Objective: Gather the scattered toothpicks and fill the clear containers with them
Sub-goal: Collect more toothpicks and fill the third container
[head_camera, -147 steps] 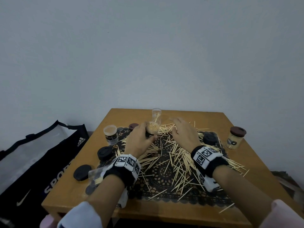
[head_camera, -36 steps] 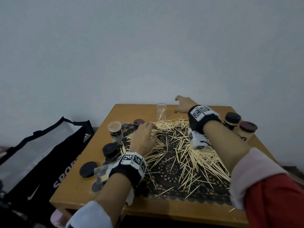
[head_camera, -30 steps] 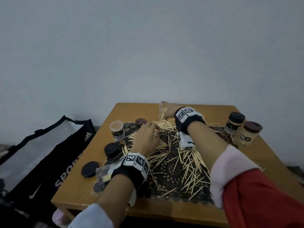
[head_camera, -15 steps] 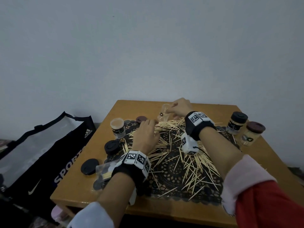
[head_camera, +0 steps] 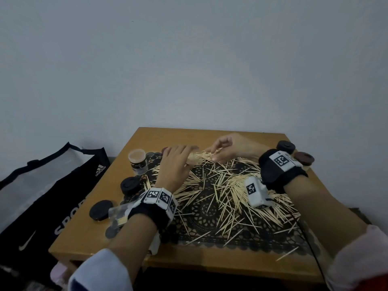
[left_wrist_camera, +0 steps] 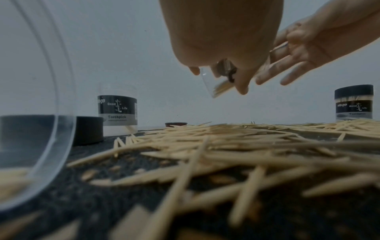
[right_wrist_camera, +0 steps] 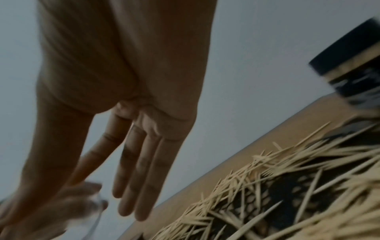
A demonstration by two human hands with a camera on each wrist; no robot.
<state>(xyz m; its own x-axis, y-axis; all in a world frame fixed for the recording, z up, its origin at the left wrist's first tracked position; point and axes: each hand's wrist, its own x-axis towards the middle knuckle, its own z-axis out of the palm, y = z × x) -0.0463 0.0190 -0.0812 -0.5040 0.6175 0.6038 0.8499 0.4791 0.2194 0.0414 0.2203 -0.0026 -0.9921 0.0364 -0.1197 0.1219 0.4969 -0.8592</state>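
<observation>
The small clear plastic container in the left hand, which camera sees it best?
The left wrist view: the small clear plastic container shows tilted, toothpicks inside. The head view hides it behind the left hand; the right wrist view only blurs it.

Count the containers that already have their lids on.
2. The black-lidded container stands near the table's far right edge; the brown-lidded container is just right of it, nearer the person. The arms may hide more.

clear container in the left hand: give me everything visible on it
The clear container is a small see-through plastic tube, no lid on it, tilted with its closed end down, raised above the scattered toothpicks. A few toothpicks lie inside. The left hand curls round it; the right hand has fingers at its open end.
</observation>
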